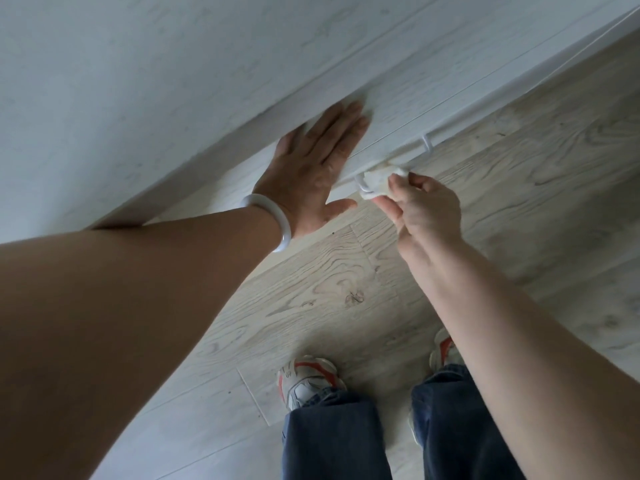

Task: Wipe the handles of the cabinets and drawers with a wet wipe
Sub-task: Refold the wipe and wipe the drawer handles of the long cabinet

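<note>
Right hand (424,206) pinches wet wipe (377,180) on handle (427,142), left hand (317,168) flat on drawer front (398,95)

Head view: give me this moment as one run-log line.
left hand: flat on drawer front | right hand: pinching wet wipe on white handle | step: wiping

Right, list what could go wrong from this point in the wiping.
1. The right hand only pinches the bunched wet wipe by its edge at the near end of the white handle; it could slip off and drop to the wood floor.
2. The far end of the handle may get skipped.
3. The left hand presses flat on the drawer front, so it may leave marks there.
</note>
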Available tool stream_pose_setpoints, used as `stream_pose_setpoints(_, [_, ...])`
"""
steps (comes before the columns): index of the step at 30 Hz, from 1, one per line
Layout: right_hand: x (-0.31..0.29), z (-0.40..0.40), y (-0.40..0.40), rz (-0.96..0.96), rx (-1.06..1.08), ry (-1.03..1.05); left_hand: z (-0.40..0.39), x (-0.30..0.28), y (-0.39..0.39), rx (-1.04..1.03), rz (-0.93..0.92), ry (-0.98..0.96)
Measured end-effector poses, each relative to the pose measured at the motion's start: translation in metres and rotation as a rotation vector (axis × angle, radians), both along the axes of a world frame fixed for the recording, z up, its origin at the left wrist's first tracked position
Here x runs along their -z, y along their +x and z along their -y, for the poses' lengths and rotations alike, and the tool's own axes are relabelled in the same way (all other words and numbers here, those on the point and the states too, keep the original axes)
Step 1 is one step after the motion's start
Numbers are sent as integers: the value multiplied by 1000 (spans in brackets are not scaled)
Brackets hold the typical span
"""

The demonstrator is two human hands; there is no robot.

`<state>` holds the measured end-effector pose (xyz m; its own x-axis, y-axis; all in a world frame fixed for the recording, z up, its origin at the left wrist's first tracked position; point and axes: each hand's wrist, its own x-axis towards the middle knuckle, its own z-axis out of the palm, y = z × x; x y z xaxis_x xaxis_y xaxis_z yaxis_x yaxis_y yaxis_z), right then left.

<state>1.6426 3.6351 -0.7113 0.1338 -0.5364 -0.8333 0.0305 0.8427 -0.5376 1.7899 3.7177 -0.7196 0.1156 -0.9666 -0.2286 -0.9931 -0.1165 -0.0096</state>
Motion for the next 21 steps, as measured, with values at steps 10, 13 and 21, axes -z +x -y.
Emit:
stream_pose_setpoints(10, [4,19,-1,13,83,0,0,1,1,0,-4,-15])
stream_pose_setpoints(13, [9,50,-6,-19,178,-94,0,1,0,10,8,-19])
stream_pose_setpoints(21, [9,9,13,-82,48,-101,1,0,-1,7,13,-11])
